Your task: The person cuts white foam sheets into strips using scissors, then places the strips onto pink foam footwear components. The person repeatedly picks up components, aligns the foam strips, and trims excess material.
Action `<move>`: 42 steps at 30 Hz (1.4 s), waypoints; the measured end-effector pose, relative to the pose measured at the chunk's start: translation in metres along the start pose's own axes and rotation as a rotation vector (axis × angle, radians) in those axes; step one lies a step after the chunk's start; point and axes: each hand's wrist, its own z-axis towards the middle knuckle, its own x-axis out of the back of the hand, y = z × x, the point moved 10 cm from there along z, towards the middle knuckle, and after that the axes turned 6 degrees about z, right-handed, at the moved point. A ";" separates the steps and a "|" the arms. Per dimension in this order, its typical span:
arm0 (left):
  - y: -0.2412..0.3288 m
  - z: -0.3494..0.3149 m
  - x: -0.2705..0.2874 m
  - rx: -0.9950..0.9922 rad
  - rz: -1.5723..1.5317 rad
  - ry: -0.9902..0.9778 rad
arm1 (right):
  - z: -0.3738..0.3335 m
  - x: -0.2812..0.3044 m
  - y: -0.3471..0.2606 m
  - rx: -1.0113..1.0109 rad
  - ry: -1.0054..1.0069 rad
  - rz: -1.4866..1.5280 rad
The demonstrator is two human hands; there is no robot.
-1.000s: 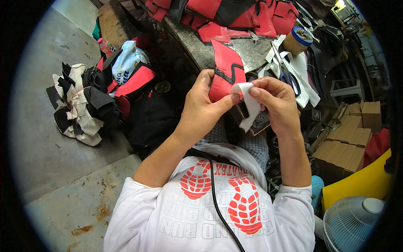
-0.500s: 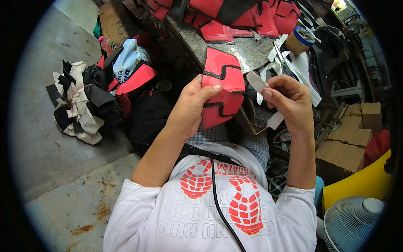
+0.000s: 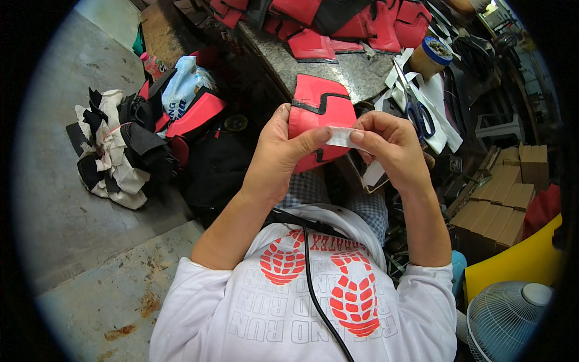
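Note:
My left hand (image 3: 278, 148) grips a curved red piece (image 3: 313, 90) with black zigzag lines, which looks like a shoe upper part, by its left side. A white strip (image 3: 342, 137) lies across the front of this red piece. Its left end sits under my left thumb, and my right hand (image 3: 386, 142) pinches its right end between thumb and fingers. The rest of the strip hangs below my right hand. Scissors (image 3: 419, 114) with dark blue handles lie on white strips (image 3: 443, 111) just beyond my right hand.
More red and black pieces (image 3: 338, 27) are heaped on the stone bench top (image 3: 356, 78). A jar with a blue lid (image 3: 431, 57) stands at its right. Scraps (image 3: 120, 151) pile up at left. Cardboard boxes (image 3: 491, 208) and a fan (image 3: 509, 323) are at right.
My right hand has moved left, bringing the white strip from beside the red piece onto it. My left thumb now presses the strip's end. The scissors' handles have come into sight.

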 end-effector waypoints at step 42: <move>-0.005 -0.022 -0.043 0.144 0.025 -0.199 | -0.061 -0.010 0.038 -0.157 -0.049 0.695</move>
